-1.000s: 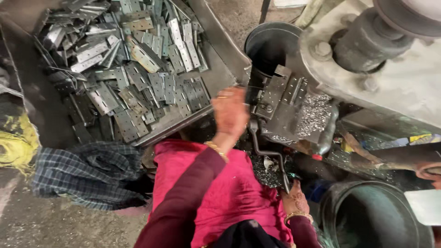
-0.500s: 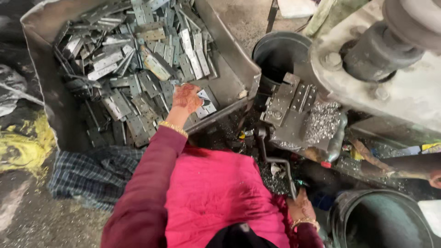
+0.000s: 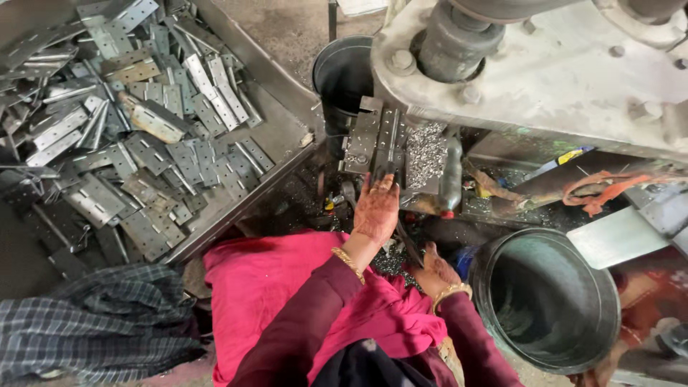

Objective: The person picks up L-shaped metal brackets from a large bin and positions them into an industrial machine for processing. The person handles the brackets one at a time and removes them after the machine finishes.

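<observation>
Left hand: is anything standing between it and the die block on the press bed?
Nothing visible does. The left hand reaches straight up to the near edge of the die block, fingertips at a dark metal piece there. The pile of metal shavings lies to the side, and the right hand rests lower, by a dark lever.

Maroon long sleeves both arms. Gold bangle on left wrist [image 3: 348, 262], another on right wrist [image 3: 450, 293]. Henna pattern on back of left hand [image 3: 375, 208] and right hand [image 3: 434, 268]. Bright pink garment over lap [image 3: 272, 287], lower centre.
</observation>
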